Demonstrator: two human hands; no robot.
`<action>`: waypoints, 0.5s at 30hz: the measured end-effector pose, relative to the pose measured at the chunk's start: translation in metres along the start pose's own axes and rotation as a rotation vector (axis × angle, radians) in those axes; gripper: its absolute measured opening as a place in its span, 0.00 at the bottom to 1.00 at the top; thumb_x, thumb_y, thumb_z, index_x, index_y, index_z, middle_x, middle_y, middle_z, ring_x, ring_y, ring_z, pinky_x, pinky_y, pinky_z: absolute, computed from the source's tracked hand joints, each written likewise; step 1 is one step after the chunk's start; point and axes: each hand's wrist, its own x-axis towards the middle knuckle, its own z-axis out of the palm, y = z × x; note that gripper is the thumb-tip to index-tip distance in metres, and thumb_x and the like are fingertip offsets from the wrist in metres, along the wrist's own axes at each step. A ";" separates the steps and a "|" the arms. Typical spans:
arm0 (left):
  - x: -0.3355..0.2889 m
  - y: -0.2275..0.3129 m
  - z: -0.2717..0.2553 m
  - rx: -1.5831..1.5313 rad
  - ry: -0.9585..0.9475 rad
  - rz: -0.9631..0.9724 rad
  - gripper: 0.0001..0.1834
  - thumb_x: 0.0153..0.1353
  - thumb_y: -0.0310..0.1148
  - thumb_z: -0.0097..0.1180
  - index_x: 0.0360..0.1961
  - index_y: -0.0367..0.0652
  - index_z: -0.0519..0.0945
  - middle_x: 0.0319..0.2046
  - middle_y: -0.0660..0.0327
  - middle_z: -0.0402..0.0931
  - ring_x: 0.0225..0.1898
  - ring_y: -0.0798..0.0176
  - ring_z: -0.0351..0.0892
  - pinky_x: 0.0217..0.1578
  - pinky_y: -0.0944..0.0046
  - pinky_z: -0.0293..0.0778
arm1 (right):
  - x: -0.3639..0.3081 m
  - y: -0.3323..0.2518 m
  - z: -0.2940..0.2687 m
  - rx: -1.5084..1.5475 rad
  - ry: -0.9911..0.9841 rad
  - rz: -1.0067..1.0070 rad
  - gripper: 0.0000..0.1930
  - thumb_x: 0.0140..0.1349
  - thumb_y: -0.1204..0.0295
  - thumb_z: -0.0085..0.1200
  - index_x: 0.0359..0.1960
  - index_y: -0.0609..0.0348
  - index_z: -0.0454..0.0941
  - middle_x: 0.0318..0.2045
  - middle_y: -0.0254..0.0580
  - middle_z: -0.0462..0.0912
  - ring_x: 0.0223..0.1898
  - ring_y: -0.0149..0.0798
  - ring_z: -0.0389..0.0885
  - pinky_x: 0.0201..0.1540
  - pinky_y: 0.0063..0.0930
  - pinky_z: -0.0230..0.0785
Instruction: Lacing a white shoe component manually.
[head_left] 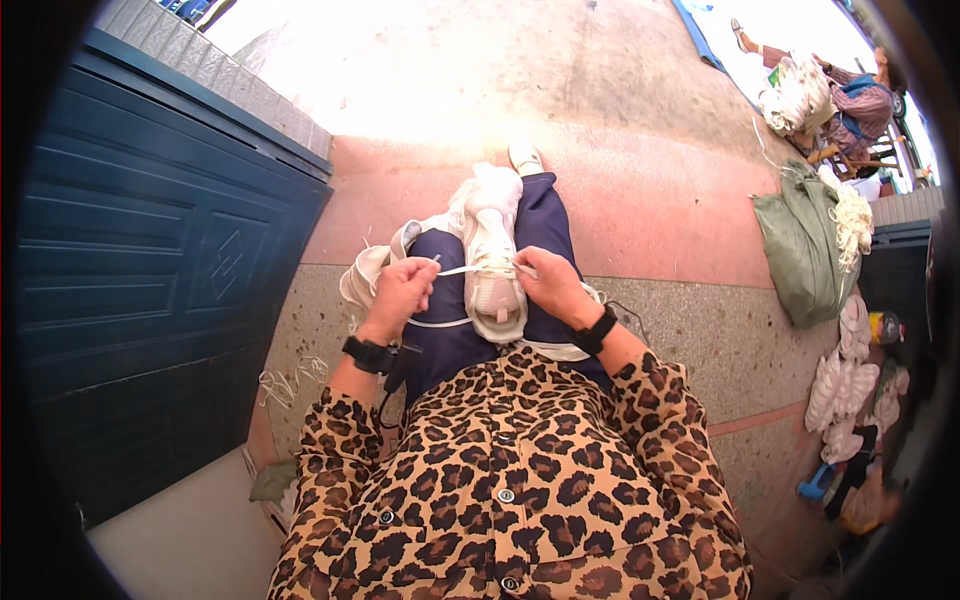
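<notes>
A pale pinkish-white sneaker lies lengthwise on my lap between my thighs. A flat white shoelace crosses its upper. My left hand, left of the shoe, is closed in a pinch on one end of this lace and draws it out sideways. My right hand is at the shoe's right edge, thumb and forefinger pressed together on the lace beside the eyelets. Its fingertips partly hide the lace there. Beside my left knee rests a cream shoe-like piece, its far side cut off by my leg.
A blue panelled door stands to the left. Loose white laces lie on the speckled floor. To the right are a green sack, a heap of pale shoes and a blue-handled tool. Another person sits at far right.
</notes>
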 end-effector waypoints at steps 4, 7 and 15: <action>0.002 -0.002 0.017 0.006 -0.051 -0.010 0.09 0.58 0.34 0.52 0.31 0.38 0.76 0.15 0.70 0.67 0.11 0.79 0.62 0.11 0.79 0.57 | 0.015 -0.004 0.012 -0.345 -0.149 -0.156 0.06 0.48 0.79 0.46 0.30 0.61 0.70 0.28 0.49 0.77 0.30 0.49 0.78 0.30 0.36 0.70; 0.006 -0.001 0.022 0.027 -0.082 -0.021 0.09 0.58 0.34 0.52 0.31 0.38 0.75 0.15 0.70 0.67 0.13 0.79 0.62 0.12 0.80 0.58 | 0.019 -0.001 0.019 -0.445 -0.200 -0.185 0.06 0.48 0.78 0.48 0.30 0.60 0.69 0.27 0.48 0.76 0.29 0.50 0.77 0.30 0.37 0.70; 0.029 -0.014 0.050 0.461 -0.032 0.254 0.11 0.46 0.32 0.54 0.27 0.34 0.78 0.19 0.50 0.74 0.23 0.60 0.77 0.27 0.65 0.70 | 0.006 0.016 0.015 0.088 0.130 0.080 0.10 0.45 0.78 0.51 0.32 0.61 0.67 0.25 0.49 0.75 0.30 0.50 0.76 0.33 0.35 0.67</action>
